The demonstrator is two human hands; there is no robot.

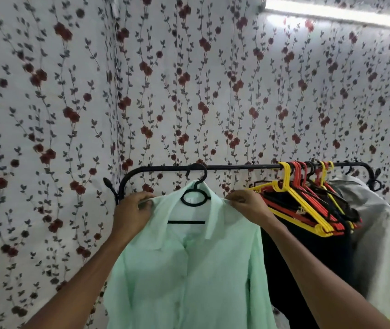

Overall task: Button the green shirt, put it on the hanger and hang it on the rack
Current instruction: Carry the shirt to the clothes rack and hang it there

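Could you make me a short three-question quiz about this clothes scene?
1. True or false: the black hanger's hook is over the rack rail.
2. What do the left hand and right hand grip? A) green shirt's shoulders B) yellow hangers C) the rail
3. Which side of the green shirt are the bunched empty hangers on?

Key: 1 true; 2 A; 3 the right.
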